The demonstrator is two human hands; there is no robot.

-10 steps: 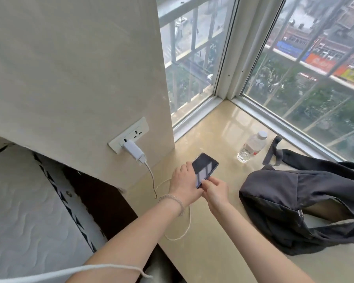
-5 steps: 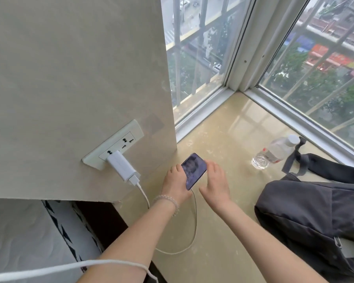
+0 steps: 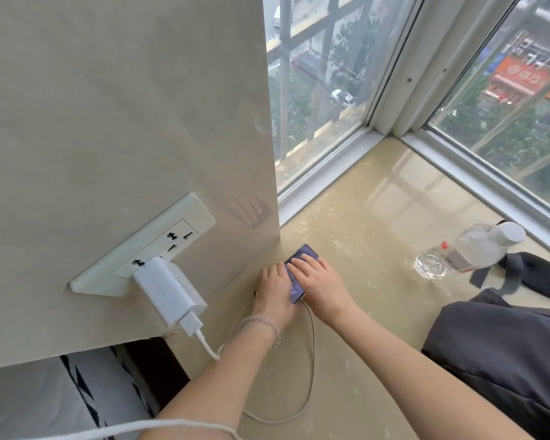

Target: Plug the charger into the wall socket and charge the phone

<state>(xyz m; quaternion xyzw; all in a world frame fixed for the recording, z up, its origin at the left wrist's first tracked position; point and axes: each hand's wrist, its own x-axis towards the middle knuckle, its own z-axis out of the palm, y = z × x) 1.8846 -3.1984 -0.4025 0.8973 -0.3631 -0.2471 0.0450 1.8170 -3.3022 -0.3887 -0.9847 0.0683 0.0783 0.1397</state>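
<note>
A white charger (image 3: 167, 292) sits plugged into the cream wall socket (image 3: 146, 246) on the beige wall. Its white cable (image 3: 310, 373) loops over the sill and runs up to the near end of the phone (image 3: 299, 274). The dark phone lies flat on the beige sill close to the wall, its screen lit. My left hand (image 3: 275, 295) rests against the phone's left edge. My right hand (image 3: 319, 282) lies flat on the phone's right side, fingers over the screen.
A clear water bottle (image 3: 467, 250) lies on its side at the right of the sill. A dark grey backpack (image 3: 505, 347) fills the near right. Window frames (image 3: 391, 100) bound the sill at the back. A mattress (image 3: 45, 401) lies below left.
The phone has gone from held tilted in the air to lying flat on the sill near the wall. Both hands lowered with it, and the view moved closer.
</note>
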